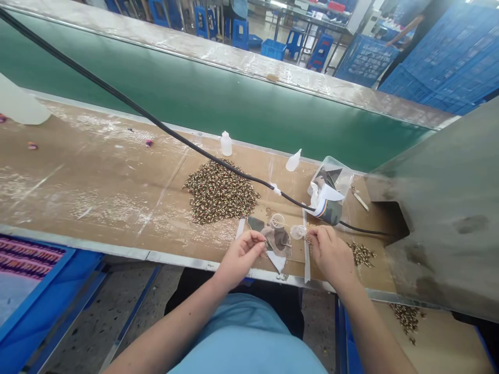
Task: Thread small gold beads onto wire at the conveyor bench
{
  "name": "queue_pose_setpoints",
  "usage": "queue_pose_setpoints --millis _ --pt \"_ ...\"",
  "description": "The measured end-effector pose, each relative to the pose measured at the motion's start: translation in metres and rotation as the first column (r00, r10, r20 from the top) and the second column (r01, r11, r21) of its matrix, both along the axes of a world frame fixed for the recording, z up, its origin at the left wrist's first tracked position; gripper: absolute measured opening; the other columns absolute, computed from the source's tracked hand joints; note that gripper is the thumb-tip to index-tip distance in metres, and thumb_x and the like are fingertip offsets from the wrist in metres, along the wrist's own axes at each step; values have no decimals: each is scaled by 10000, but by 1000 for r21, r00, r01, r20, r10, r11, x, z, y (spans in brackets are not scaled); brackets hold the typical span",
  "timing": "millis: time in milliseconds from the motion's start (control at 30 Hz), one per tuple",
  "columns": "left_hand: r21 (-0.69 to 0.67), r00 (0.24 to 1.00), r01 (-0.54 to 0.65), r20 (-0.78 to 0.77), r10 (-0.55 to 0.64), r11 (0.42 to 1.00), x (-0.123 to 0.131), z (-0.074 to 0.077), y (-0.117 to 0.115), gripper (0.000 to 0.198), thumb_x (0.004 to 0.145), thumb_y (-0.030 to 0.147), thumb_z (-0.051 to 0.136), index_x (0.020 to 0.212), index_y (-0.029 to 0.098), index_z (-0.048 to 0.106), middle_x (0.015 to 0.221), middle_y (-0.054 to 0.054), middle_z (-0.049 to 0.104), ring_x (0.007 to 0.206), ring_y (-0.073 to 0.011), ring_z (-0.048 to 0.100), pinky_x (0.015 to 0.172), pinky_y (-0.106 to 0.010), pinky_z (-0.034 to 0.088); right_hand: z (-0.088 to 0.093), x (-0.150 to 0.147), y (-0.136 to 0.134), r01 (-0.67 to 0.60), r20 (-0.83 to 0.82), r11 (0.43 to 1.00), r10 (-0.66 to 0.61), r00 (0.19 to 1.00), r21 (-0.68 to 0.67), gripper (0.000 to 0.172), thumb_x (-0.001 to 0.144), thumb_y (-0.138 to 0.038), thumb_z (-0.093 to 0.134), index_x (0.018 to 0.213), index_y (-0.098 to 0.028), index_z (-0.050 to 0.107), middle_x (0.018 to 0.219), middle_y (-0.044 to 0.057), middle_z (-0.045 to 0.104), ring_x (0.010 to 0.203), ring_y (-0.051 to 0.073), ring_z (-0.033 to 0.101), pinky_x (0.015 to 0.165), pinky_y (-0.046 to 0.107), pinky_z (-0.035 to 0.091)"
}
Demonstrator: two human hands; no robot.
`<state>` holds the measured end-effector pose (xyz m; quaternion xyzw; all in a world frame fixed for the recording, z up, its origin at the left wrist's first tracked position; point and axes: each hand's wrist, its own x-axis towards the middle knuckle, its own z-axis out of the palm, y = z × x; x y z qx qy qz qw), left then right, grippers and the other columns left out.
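Note:
My left hand (238,258) is closed, thumb and forefinger pinched together over the edge of a camouflage cloth (278,236). Whatever sits in that pinch is too small to make out. My right hand (334,255) is closed too, its fingertips down at a small heap of tiny gold pieces (309,235); what they grip is hidden. Just left of those fingertips lies a small clear round cup (298,231). A clear ring-shaped dish (277,221) rests at the cloth's upper edge. Beside my right wrist is a small pile of brown-and-gold pieces (362,254).
A large pile of brown-and-gold pieces (221,192) lies left of centre. Behind stand a white squeeze bottle (226,144) and a tilted white bottle (293,160). A black cable (163,127) crosses the bench to a cloth-wrapped object (330,210) by a clear box (345,179). A metal panel (440,208) bounds the right.

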<state>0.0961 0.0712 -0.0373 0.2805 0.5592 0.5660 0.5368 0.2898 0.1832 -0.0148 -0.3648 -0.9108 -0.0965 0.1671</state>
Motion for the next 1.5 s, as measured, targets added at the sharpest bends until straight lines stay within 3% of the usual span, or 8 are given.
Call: queue_pose_setpoints --millis 133,467,1500 --pt "-18 987 38 155 -34 999 15 -4 1 228 728 361 642 800 173 535 681 15 570 664 -116 556 660 -256 460 3 -1 7 -82 104 996 78 991 36 272 957 -233 350 808 -185 572 730 34 579 560 142 484 551 270 308" --pt "12 978 47 204 -49 999 10 -5 0 246 716 360 676 785 166 542 657 13 587 635 -109 555 654 -258 464 10 -6 12 -191 187 975 168 968 112 254 949 -190 362 804 -168 570 760 49 586 590 158 447 610 284 309" --pt "3 975 51 218 -50 999 9 -6 -1 255 703 369 693 784 165 562 675 1 597 647 -119 569 652 -263 465 16 -11 15 -237 260 970 216 941 52 222 916 -112 390 777 -167 554 730 44 549 628 168 431 635 276 291"
